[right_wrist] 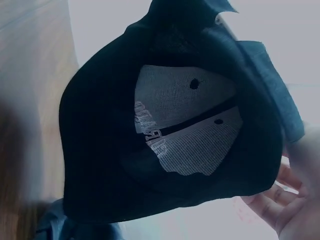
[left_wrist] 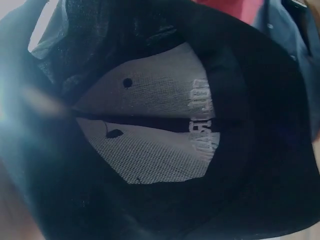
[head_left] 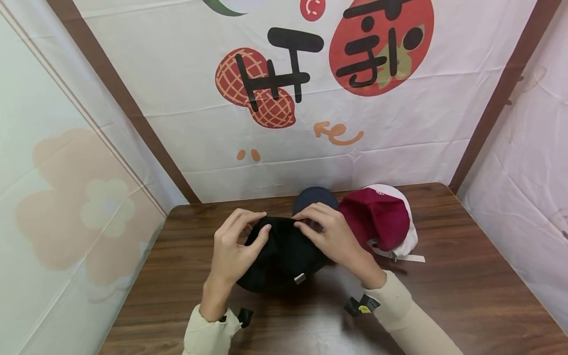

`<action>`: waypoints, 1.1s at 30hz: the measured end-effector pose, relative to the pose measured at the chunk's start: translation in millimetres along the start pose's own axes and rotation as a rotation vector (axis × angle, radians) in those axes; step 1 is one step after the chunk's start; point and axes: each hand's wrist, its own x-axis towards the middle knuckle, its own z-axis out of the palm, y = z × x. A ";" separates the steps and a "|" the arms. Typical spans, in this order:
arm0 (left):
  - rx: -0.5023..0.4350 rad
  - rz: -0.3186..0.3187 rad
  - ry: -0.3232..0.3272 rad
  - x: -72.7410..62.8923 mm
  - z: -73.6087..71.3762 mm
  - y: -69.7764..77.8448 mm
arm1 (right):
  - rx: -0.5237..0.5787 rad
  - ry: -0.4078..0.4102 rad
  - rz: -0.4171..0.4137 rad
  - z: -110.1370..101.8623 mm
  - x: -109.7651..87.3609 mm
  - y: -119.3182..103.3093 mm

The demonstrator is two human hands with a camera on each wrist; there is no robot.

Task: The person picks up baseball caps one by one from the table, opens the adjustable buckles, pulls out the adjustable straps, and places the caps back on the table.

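Note:
A black cap is held up over the table, with a small metal buckle showing on its near side. My left hand pinches the upper edge at its left between thumb and fingers. At the same edge, further right, my right hand pinches it too. Both wrist views look into the cap's hollow. There, a pale mesh lining shows backward stitched lettering and small eyelets. Fingers touch the cap's rim in the right wrist view; whose hand they belong to I cannot tell.
Behind the right hand lies a dark blue cap, partly hidden. A maroon cap rests against a white cap at the back right, a white strap sticking out. Printed cloth walls enclose the wooden table.

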 end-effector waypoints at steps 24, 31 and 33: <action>-0.153 -0.148 -0.134 11.7 35.1 6.4 | 0.134 0.025 0.054 -46.8 -27.5 7.7; -0.184 -0.206 -0.153 14.4 41.7 1.4 | 0.169 0.041 -0.094 -55.1 -34.4 8.8; -0.191 -0.220 -0.151 15.5 42.6 0.3 | 0.179 0.025 -0.153 -57.6 -36.3 8.0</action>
